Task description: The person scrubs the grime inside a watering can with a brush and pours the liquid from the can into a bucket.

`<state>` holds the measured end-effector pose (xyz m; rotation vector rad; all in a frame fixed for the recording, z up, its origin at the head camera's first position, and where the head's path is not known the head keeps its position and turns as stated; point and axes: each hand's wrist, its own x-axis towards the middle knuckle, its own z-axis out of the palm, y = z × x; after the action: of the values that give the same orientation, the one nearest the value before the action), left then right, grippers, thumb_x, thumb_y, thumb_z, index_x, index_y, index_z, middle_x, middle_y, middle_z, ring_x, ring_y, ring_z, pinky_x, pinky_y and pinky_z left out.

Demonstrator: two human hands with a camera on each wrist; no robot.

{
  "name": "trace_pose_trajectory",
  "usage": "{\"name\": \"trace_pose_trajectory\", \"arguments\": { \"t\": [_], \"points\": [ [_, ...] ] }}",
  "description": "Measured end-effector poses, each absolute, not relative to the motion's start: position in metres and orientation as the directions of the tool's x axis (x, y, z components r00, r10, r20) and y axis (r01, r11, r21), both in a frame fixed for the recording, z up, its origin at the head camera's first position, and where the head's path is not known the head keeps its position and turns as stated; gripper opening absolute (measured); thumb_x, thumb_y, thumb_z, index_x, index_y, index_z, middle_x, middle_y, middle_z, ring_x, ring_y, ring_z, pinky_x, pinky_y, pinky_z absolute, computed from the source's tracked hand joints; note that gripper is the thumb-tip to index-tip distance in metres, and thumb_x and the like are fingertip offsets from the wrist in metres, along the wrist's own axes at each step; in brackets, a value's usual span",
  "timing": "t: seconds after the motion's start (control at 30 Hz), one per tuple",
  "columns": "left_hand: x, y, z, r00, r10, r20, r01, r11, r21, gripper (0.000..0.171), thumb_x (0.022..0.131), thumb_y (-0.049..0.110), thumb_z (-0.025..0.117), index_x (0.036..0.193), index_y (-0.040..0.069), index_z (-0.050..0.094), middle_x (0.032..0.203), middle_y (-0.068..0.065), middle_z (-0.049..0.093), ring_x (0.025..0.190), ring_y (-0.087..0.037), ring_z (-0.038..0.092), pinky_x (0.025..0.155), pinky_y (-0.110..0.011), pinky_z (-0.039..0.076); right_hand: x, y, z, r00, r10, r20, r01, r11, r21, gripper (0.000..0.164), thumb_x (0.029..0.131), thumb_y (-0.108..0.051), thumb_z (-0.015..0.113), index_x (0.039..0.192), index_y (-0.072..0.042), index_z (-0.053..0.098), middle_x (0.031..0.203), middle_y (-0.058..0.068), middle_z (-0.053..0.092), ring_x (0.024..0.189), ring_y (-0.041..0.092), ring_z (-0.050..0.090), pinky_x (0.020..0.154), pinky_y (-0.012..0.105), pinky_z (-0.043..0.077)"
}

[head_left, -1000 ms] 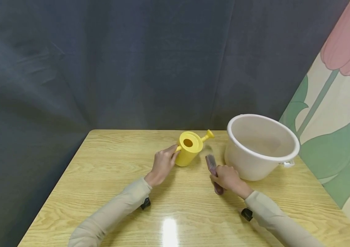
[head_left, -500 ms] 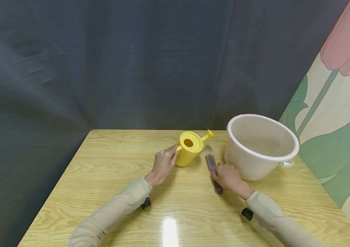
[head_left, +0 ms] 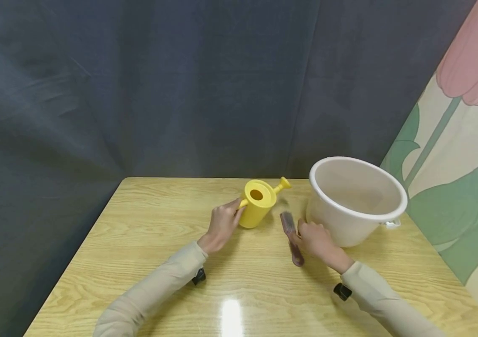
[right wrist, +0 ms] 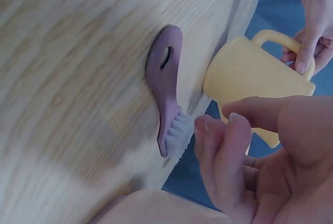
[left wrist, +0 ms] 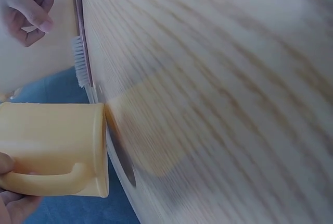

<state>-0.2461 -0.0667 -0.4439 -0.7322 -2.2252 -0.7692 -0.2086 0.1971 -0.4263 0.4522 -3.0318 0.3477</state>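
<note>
A yellow watering can stands upright on the table, its spout pointing to the back right. My left hand grips its handle, seen curled round it in the left wrist view as well. A purple-backed scrubbing brush lies on the table between can and bucket, pale bristles facing up. Beside it is my right hand, fingers loosely curled and holding nothing; the right wrist view shows a gap between the fingertips and the brush.
A large white bucket stands at the back right, close to my right hand. Behind the wooden table hangs a dark blue curtain. A wall with a painted tulip rises on the right.
My right hand has let go of the brush and shifted slightly right, off its handle. The brush stays on the table. My left hand and the watering can have hardly moved.
</note>
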Motion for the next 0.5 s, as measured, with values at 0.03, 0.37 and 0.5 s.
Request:
{"name": "trace_pose_trajectory", "arguments": {
  "t": [0.03,0.37,0.5],
  "points": [
    [-0.2464,-0.0669,-0.4435,-0.62,0.283,0.732,0.674,0.67,0.311,0.006,0.095,0.005,0.067,0.097,-0.001,0.068,0.08,-0.009,0.071,0.06,-0.012,0.062,0.054,-0.025,0.053,-0.2086,0.197,-0.4258,-0.955,-0.283,0.092,-0.296,0.931,-0.213,0.03,0.093,-0.026,0.068,0.078,-0.007,0.05,0.063,0.007,0.049,0.056,0.03,0.053,0.047,0.045,0.045],
    [-0.2479,-0.0703,-0.445,-0.608,0.287,0.74,0.683,0.664,0.304,0.007,0.096,0.007,0.066,0.092,0.002,0.064,0.072,-0.005,0.066,0.055,-0.009,0.054,0.05,-0.019,0.046,-0.2054,0.1942,-0.4216,-0.957,-0.275,0.097,-0.29,0.927,-0.237,0.026,0.091,-0.023,0.068,0.084,-0.004,0.053,0.065,0.01,0.051,0.057,0.032,0.054,0.048,0.045,0.046],
    [-0.2487,-0.072,-0.4458,-0.612,0.278,0.74,0.683,0.658,0.318,0.007,0.097,0.007,0.065,0.091,0.002,0.063,0.071,-0.004,0.064,0.055,-0.009,0.053,0.05,-0.02,0.046,-0.205,0.1937,-0.4205,-0.953,-0.277,0.124,-0.3,0.922,-0.244,0.026,0.09,-0.022,0.07,0.085,-0.004,0.052,0.066,0.011,0.053,0.058,0.035,0.056,0.049,0.048,0.047]
  ]
}}
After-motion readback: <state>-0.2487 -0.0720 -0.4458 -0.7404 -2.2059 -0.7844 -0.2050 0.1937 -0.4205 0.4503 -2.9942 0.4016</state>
